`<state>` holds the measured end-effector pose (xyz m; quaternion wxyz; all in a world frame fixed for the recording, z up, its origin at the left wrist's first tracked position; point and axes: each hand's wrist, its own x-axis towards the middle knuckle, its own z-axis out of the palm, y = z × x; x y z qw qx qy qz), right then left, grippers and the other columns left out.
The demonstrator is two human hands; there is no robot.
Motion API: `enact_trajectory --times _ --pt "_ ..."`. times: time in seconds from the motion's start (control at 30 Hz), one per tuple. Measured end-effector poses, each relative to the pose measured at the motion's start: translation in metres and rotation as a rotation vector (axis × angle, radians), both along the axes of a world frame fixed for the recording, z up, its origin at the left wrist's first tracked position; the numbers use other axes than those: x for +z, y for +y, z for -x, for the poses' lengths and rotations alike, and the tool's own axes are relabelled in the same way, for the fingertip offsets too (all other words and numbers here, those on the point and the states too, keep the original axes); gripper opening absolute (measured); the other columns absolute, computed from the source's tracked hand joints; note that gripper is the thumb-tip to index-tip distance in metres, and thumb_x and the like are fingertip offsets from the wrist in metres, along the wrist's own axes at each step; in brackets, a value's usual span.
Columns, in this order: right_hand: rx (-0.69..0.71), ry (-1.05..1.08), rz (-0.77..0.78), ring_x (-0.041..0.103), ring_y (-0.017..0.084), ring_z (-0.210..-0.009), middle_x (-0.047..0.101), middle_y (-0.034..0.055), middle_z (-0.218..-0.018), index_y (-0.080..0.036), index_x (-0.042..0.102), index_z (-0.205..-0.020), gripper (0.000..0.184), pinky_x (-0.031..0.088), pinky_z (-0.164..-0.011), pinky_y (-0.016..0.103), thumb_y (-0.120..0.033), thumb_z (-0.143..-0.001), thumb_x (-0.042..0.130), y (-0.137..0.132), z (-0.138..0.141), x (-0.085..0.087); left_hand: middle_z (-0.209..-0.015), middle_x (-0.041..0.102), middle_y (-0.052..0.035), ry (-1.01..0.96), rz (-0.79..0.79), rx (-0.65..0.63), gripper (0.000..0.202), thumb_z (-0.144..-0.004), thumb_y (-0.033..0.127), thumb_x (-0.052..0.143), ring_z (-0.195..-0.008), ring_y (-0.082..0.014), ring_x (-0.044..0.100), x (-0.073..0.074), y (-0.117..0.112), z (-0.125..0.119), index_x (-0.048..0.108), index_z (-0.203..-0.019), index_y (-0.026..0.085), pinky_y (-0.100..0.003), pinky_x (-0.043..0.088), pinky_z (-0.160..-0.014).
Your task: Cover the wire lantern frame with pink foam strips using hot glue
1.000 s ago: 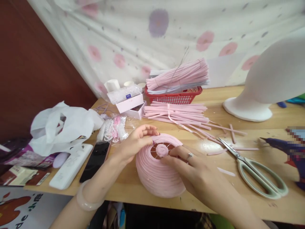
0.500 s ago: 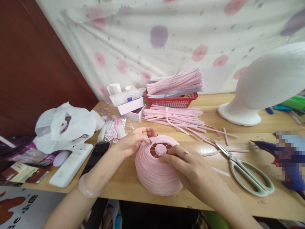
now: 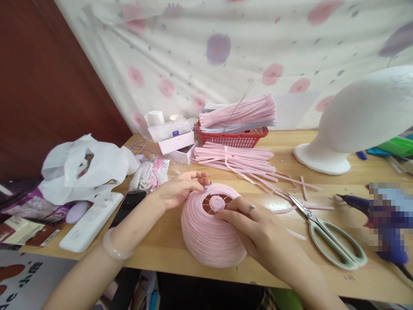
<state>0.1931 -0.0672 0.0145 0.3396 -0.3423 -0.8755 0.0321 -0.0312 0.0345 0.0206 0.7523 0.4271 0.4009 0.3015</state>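
A round pink dome (image 3: 213,245), wound from rows of fuzzy pipe cleaner, stands on the table in front of me. Its top has a round gap crossed by thin wire spokes, with a small pink coil (image 3: 217,203) at the centre. My left hand (image 3: 180,189) is at the dome's far left rim, fingers stretched out and thumb by the edge. My right hand (image 3: 258,224) reaches over the right side, fingertips closed at the near edge of the gap beside the coil. Its fingers hide part of the rim, and the strand's end is not visible.
Scissors (image 3: 334,234) and a blue glue gun (image 3: 358,201) lie right. Behind are a bundle of pink pipe cleaners (image 3: 238,156), a red basket (image 3: 232,140) and a white foam head (image 3: 348,125). Left are a white mask-like piece (image 3: 69,165) and a white case (image 3: 92,224).
The view has shifted slightly. Both hands keep nearly the same places on the dome, and nothing else has visibly moved.
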Motion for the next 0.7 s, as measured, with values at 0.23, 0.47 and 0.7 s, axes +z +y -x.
enact_trajectory --times 0.23,0.47,0.7 --pt "0.016 0.016 0.009 0.071 0.018 -0.086 0.07 0.0078 -0.106 -0.019 0.064 -0.119 0.04 0.057 -0.07 0.026 0.002 -0.093 0.043 0.0 0.001 0.004 -0.089 0.067 0.0005 -0.053 -0.008 -0.033 0.045 -0.059 0.002 0.08 -0.079 -0.0098 0.064 -0.007 0.006 0.002 0.066 -0.099 0.016 -0.024 0.048 -0.077" --pt "0.023 0.026 0.007 0.071 0.019 -0.087 0.07 0.0072 -0.104 -0.02 0.063 -0.12 0.042 0.058 -0.071 0.027 0.003 -0.091 0.043 0.001 0.0 0.003 -0.086 0.065 0.0013 -0.072 -0.018 -0.123 0.05 -0.054 0.0 0.081 -0.08 -0.0091 0.063 -0.011 0.017 0.004 0.066 -0.1 0.015 -0.021 0.047 -0.072" --pt "0.044 0.024 0.032 0.071 0.02 -0.089 0.071 0.0082 -0.107 -0.02 0.064 -0.121 0.041 0.059 -0.073 0.031 0.002 -0.092 0.043 0.002 -0.003 0.001 -0.086 0.065 0.0017 -0.087 0.002 -0.265 0.052 -0.055 0.0 0.082 -0.078 -0.009 0.063 -0.01 0.03 0.003 0.065 -0.101 0.016 -0.02 0.047 -0.069"
